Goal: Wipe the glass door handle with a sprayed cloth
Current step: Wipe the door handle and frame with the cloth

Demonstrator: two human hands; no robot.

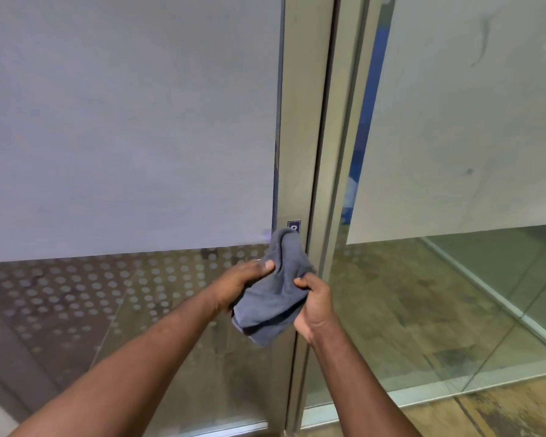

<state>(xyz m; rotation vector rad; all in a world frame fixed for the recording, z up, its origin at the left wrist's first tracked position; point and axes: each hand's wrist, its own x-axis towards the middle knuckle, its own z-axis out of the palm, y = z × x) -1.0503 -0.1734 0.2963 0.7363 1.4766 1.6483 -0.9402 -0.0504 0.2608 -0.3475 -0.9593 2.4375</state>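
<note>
Both hands hold the grey cloth (273, 298): the left hand (241, 282) pinches its upper left fold under the thumb, the right hand (316, 305) closes its grip on the right edge. The cloth hangs bunched between them, directly in front of the door frame (297, 137) and just below the small label (294, 226) on that frame. No handle is visible; it may be hidden behind the cloth. Left of the frame is frosted glass (123, 121). Risk: a loose, bunched cloth could slip from the pinch or smear rather than wipe.
</note>
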